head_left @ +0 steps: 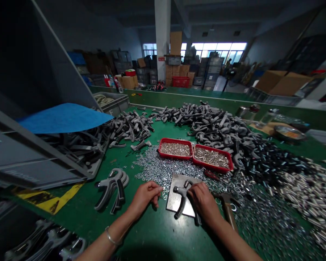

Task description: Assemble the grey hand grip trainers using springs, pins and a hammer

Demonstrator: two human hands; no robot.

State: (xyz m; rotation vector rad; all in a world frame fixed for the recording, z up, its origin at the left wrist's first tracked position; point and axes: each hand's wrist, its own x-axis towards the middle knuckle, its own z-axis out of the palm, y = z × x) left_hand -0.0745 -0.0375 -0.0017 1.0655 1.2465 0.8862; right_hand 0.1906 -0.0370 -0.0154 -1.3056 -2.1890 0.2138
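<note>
A grey, two-handled clamp-like tool with black inner grips (182, 201) lies on a square metal plate (174, 206). My right hand (205, 202) is closed on its right side, near the pivot. To the left of the plate, my left hand (146, 195) hovers by the loose washers (152, 166) with thumb and fingers pinched together. Whatever may be between those fingertips is too small to make out. Several similar assembled tools (115, 188) rest stacked on the green table, left of my left hand. A hammer (228, 212) lies just beyond my right hand.
Two red trays (176, 156) (213, 168) of small metal pins sit behind the washers. Grey handle parts (206, 119) form a heap at the back. Black parts (268, 159) and metal cylinders (306, 188) are piled right. A tilted grey crate (43, 163) stands left.
</note>
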